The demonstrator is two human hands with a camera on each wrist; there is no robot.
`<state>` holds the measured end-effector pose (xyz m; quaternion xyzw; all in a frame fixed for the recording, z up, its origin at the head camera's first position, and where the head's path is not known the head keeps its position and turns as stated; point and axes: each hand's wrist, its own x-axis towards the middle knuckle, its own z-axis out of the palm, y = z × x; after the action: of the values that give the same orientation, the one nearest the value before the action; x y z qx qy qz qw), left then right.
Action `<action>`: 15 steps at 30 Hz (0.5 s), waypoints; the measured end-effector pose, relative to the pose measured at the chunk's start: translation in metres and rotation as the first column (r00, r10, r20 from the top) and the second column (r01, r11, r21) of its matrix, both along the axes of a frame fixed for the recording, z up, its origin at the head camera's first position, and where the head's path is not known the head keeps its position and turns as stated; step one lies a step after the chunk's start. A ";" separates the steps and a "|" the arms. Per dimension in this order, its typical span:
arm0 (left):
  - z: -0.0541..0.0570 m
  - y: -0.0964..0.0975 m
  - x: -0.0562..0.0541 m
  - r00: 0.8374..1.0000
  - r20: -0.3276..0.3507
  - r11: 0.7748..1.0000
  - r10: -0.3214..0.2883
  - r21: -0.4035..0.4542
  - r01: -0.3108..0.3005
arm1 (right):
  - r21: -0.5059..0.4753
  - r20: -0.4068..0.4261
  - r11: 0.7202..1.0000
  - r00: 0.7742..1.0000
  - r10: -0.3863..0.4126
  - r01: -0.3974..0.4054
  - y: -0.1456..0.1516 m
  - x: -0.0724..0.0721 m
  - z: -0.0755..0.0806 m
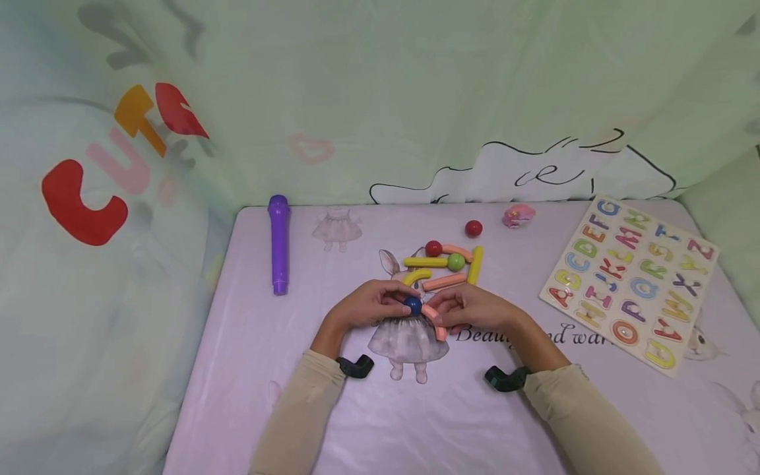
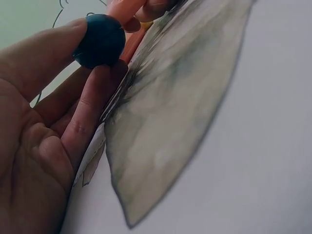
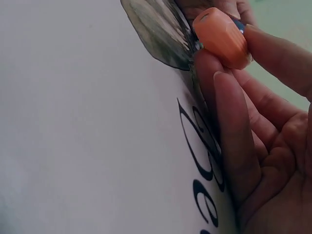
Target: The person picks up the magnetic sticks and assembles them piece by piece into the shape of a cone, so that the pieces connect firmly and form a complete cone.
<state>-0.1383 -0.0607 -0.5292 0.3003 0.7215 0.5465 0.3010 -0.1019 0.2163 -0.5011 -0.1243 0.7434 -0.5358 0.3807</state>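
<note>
My left hand (image 1: 375,303) pinches a dark blue ball (image 1: 412,305) between thumb and fingers, close over the printed rabbit's skirt. In the left wrist view the ball (image 2: 101,41) meets the end of an orange piece. My right hand (image 1: 475,307) grips that curved orange stick (image 1: 435,321) by thumb and fingertips; its free end (image 3: 222,36) points at the camera in the right wrist view. Just beyond the hands lie a curved yellow stick (image 1: 417,276) and a straight orange stick (image 1: 444,282).
Farther back, a yellow stick (image 1: 425,262), a green ball (image 1: 456,262), an upright-lying yellow stick (image 1: 475,265) and a red ball (image 1: 434,249) cluster together. Another red ball (image 1: 473,228) and a pink figure (image 1: 519,215) lie behind. A purple microphone-shaped toy (image 1: 279,244) is left, an alphabet board (image 1: 632,284) right.
</note>
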 end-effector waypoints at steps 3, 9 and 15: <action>-0.001 0.000 0.000 1.000 -0.015 1.000 -0.001 0.000 0.001 | 0.002 -0.012 1.000 1.000 0.005 -0.005 0.000 0.000 -0.001; 0.000 0.000 0.000 0.997 -0.075 1.000 -0.009 -0.005 0.009 | 0.042 -0.027 0.999 1.000 0.010 -0.009 0.002 0.000 0.000; 0.005 -0.001 0.001 0.995 -0.074 0.997 -0.060 -0.058 0.056 | 0.012 0.003 1.000 1.000 0.018 -0.018 0.005 0.000 -0.001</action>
<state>-0.1370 -0.0619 -0.5241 0.3331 0.7382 0.5056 0.2974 -0.1020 0.2212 -0.5019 -0.1279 0.7448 -0.5281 0.3873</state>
